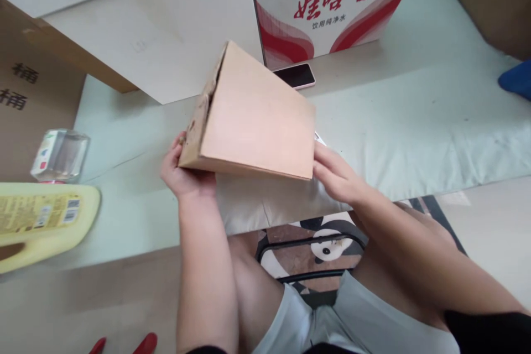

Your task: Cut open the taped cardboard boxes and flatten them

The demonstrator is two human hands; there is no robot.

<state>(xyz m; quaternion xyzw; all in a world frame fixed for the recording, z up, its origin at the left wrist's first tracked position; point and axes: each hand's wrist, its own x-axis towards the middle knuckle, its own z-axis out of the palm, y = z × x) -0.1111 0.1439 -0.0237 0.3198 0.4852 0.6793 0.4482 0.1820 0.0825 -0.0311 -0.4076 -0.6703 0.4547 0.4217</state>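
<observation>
Brown cardboard box [261,116] in both hands, tipped over the pale green cloth [415,121].
So the left hand [182,174] is clamped on the box's near left corner, fingers curled round the end with the scuffed, slightly gaping flap, and the right hand [338,177] has its fingers, fairly straight, pressed on the opposite end, so it's pinned between the two; can't tell if any of it touches the cloth. Just behind it there's a phone [305,74], partly covered, in front of a red-and-white carton [319,27], with a big white box [141,33] beside that, and way off left sit a clear bottle [70,155] and a yellow jug [45,224], close together.
</observation>
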